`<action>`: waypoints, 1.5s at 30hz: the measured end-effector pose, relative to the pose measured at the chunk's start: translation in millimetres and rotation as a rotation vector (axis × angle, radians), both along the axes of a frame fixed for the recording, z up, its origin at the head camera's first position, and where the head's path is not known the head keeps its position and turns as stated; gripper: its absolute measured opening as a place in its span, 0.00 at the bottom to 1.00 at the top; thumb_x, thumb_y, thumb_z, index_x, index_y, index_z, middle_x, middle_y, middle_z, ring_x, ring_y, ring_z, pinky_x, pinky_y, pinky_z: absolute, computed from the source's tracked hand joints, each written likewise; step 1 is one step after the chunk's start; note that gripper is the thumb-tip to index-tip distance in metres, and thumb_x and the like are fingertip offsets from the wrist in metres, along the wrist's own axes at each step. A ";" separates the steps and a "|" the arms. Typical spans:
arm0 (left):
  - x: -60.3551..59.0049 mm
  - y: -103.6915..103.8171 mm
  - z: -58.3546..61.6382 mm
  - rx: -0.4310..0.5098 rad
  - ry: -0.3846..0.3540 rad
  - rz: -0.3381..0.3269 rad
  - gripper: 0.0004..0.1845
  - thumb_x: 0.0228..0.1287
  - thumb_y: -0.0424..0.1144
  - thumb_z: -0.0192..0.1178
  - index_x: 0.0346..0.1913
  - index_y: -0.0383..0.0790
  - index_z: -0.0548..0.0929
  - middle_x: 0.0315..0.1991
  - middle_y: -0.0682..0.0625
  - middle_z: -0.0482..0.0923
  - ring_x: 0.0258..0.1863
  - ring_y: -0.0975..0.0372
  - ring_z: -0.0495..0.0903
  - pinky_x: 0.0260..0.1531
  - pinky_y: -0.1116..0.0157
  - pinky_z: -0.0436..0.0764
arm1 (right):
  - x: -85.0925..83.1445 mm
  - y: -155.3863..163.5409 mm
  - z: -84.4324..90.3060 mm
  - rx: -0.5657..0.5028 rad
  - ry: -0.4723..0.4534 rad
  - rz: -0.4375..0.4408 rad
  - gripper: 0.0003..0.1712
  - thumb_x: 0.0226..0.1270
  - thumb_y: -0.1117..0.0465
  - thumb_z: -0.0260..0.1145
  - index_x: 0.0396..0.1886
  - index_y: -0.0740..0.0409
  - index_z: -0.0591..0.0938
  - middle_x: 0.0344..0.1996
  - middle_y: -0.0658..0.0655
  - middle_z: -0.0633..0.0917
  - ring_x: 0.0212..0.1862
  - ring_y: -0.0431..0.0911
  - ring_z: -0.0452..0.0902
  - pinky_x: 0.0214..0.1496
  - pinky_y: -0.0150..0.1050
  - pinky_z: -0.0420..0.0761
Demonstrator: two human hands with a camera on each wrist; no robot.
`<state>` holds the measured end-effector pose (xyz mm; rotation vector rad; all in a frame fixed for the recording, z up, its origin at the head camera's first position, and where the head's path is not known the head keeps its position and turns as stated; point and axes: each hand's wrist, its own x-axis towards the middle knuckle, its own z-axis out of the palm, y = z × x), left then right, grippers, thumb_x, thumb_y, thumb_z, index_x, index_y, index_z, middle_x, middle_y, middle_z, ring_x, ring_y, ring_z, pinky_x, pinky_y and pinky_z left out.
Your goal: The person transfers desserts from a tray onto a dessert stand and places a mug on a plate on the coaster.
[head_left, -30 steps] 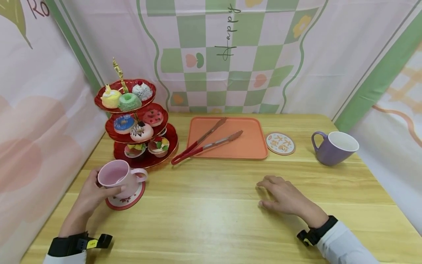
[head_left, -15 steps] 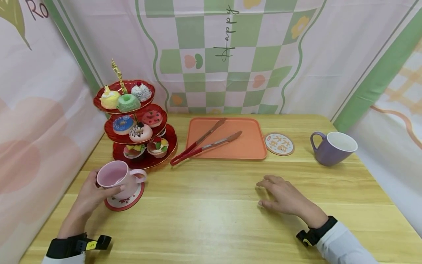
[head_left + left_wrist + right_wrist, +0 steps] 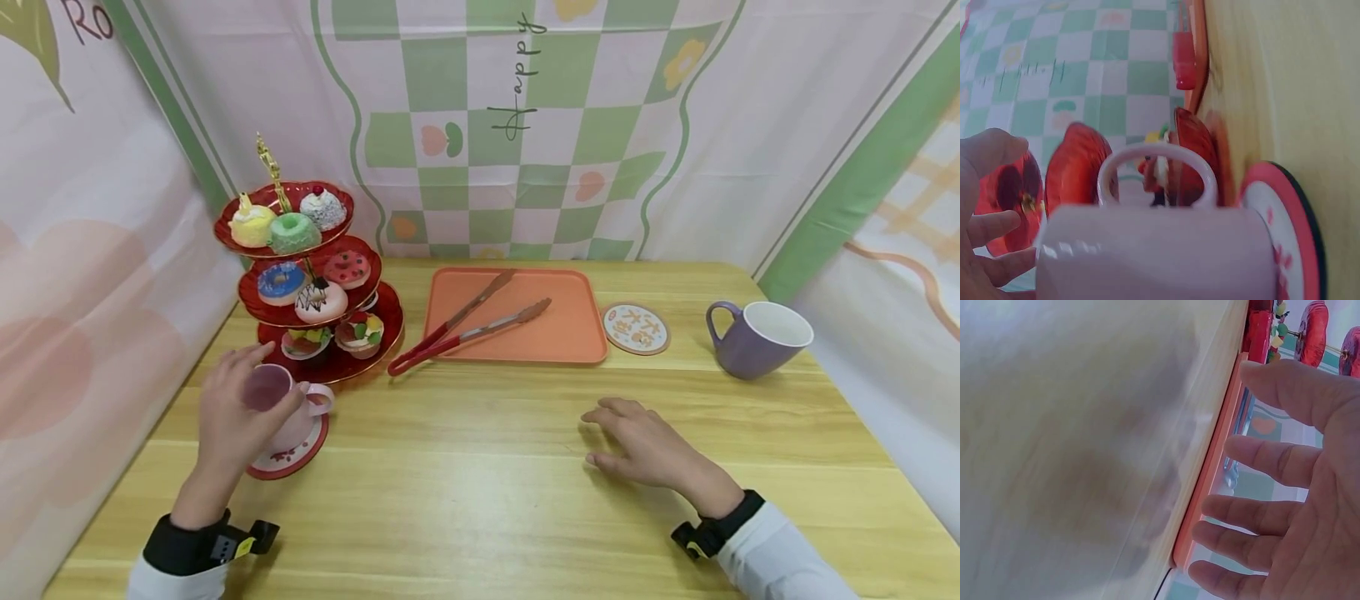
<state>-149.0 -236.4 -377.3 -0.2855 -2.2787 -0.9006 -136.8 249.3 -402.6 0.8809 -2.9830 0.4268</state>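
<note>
A pink mug stands upright on a round red-rimmed coaster at the table's left, its handle pointing right. My left hand is raised beside and partly in front of the mug, thumb and fingers spread apart. In the left wrist view the fingers are clear of the mug's pink wall. My right hand hovers over the right-middle of the table, fingers relaxed and holding nothing; the right wrist view shows its palm and spread fingers.
A red three-tier stand with cakes, donuts and tarts rises behind the mug. Red-handled tongs lie partly on an orange tray. A second coaster lies beside the tray. A purple mug stands at right.
My left hand has let go of the pink mug and lifted up off it, fingers opening. The mug stays on its coaster. My right hand has hardly moved.
</note>
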 end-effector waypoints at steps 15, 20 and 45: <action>-15.1 36.7 5.0 -0.246 -0.167 -0.254 0.27 0.46 0.36 0.72 0.52 0.33 0.78 0.56 0.35 0.67 0.57 0.43 0.63 0.47 0.43 0.68 | -3.2 1.5 1.3 0.009 0.017 -0.004 0.26 0.53 0.54 0.72 0.50 0.61 0.79 0.51 0.72 0.74 0.52 0.65 0.71 0.44 0.64 0.70; -21.3 51.6 4.1 -0.285 -0.272 -0.326 0.26 0.51 0.39 0.70 0.53 0.35 0.78 0.58 0.39 0.67 0.58 0.47 0.64 0.51 0.46 0.67 | -4.8 2.1 2.2 0.004 0.020 -0.007 0.25 0.54 0.55 0.71 0.49 0.62 0.79 0.50 0.71 0.75 0.51 0.65 0.71 0.43 0.63 0.70; -25.7 112.2 -26.5 -0.469 -0.481 -0.668 0.27 0.59 0.52 0.61 0.58 0.44 0.76 0.63 0.38 0.63 0.63 0.51 0.60 0.55 0.43 0.61 | -11.5 0.6 0.0 0.000 0.026 -0.012 0.23 0.56 0.57 0.70 0.49 0.64 0.79 0.49 0.72 0.75 0.50 0.65 0.72 0.44 0.62 0.71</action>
